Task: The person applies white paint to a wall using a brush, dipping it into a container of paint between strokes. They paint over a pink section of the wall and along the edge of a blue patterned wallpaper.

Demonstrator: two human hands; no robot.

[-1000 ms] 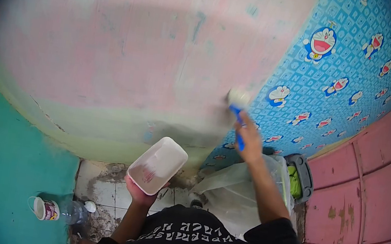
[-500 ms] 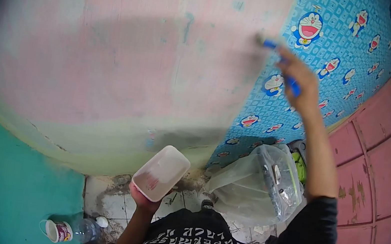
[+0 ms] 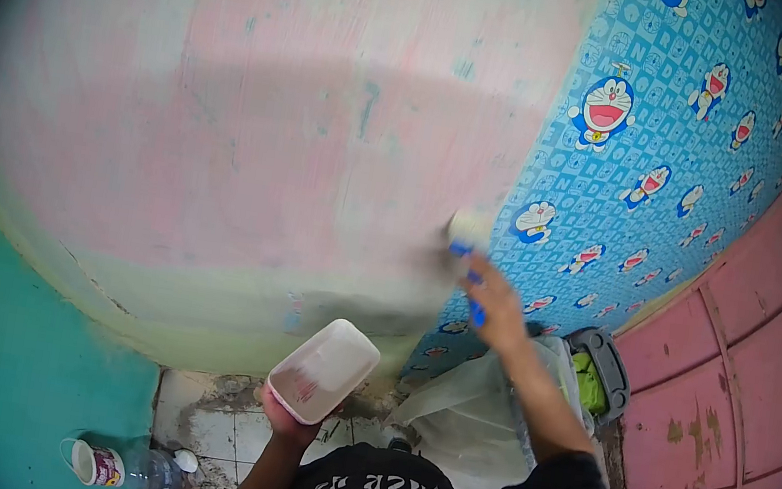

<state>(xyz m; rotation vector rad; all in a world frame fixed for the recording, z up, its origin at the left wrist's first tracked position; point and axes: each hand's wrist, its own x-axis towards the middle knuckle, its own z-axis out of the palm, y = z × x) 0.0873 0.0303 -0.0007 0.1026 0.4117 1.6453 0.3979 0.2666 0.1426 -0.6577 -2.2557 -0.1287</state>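
My right hand [image 3: 495, 306] is wrapped round the blue handle of a brush [image 3: 469, 228]. Its pale bristles are at the pink, whitish wall [image 3: 324, 154], just left of the edge of the blue cartoon wallpaper [image 3: 615, 167]. Lower down, my left hand [image 3: 289, 420] holds a white rectangular tray [image 3: 324, 372] from beneath, tilted, with a reddish-brown patch in its lower part. Most of the left fingers are hidden under the tray.
A translucent plastic sheet [image 3: 473, 409] lies by the wall base, beside a grey-rimmed container [image 3: 606, 373] with something green. A small white bucket [image 3: 97, 464] and a clear bottle [image 3: 153, 472] are at lower left. Pink panels [image 3: 703, 392] stand at right.
My right hand has moved down and to the left with the brush, from beside the upper wallpaper to lower on the wall. My left hand still holds the tray. The view has shifted slightly.
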